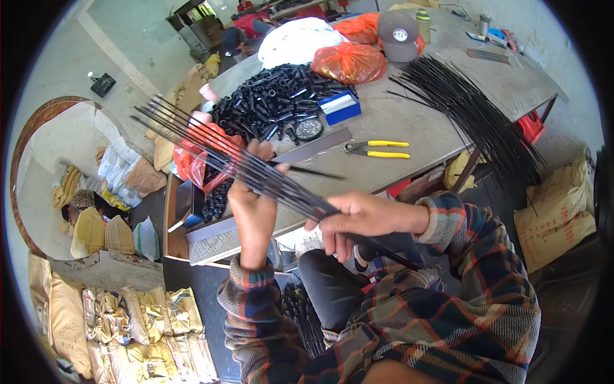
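A bundle of thin black rods slants across in front of me, its spread tips pointing to the upper left. My right hand is closed round the lower part of the bundle, thumb on top. Farther up, my left hand grips the same rods, its fingers partly hidden behind them and slightly blurred. A dark pointed piece sticks out to the right beside my left fingers; I cannot tell whether it belongs to the bundle. On the table beyond lie yellow-handled pliers and a flat metal strip.
Black tubular parts form a heap on the table, next to a blue box and orange bags. More black rods overhang the right edge. Sacks stand at right, others lower left. Another person is far back.
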Demonstrator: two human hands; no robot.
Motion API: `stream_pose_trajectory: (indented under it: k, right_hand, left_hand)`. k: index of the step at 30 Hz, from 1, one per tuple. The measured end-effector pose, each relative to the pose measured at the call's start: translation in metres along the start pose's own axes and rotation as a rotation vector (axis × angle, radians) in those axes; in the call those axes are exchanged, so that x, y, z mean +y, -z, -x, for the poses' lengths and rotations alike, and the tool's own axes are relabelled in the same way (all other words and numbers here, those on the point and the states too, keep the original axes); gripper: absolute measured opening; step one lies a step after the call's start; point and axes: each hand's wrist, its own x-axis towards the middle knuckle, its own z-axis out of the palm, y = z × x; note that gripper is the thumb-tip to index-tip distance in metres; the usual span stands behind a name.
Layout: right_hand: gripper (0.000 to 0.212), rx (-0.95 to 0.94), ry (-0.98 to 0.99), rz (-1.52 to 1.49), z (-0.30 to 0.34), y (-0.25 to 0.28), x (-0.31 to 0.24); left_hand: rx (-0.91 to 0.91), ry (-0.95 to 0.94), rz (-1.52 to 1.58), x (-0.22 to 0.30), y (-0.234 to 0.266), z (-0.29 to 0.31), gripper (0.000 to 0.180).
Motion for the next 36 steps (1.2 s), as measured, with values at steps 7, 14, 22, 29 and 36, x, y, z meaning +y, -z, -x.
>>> stream_pose_trajectory:
  k: [7, 14, 22, 29, 36]
  right_hand:
    - [0.025, 0.022, 0.011, -0.039, 0.010, 0.002, -0.010]
    - [0.021, -0.018, 0.118, -0.067, -0.001, 0.019, 0.002]
    - [0.023, 0.279, 0.187, 0.007, -0.064, 0.016, 0.187]
    - [0.027, 0.298, 0.094, 0.103, -0.057, 0.042, 0.245]
    - [0.033, 0.064, 0.096, 0.584, -0.085, 0.077, 0.281]
  left_hand:
    - [-0.129, 0.173, 0.215, -0.022, 0.001, 0.014, 0.016]
    - [-0.647, 0.220, -0.080, -0.139, 0.011, 0.049, 0.025]
    - [-0.640, -0.416, -1.422, -0.226, 0.037, -0.086, 0.062]
    - [-0.946, -0.115, -0.877, -0.151, 0.065, 0.035, 0.110]
    - [-0.813, -0.247, -0.807, -0.153, 0.017, 0.064, 0.091]
